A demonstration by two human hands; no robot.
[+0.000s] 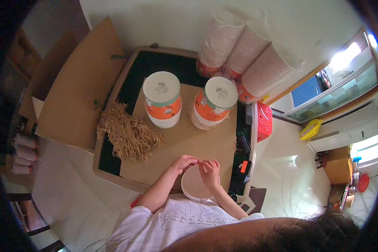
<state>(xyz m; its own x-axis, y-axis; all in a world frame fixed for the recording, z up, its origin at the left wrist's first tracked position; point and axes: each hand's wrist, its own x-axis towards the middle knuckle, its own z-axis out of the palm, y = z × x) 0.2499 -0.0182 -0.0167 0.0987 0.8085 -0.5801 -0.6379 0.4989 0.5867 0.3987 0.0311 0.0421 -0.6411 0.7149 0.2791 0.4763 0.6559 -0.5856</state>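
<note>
Okay, from my remote seat I read it as fiddly fingertip work: left hand [185,162] and right hand [210,172] meet narrowly pinched, on what I can't tell, by the far rim of the pale tub [192,187] just past the white shirt [185,224], so next probably wants steady fingers.

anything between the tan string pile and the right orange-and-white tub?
Yes: the left orange-and-white tub stands between the string pile and the right tub, head view.
</note>
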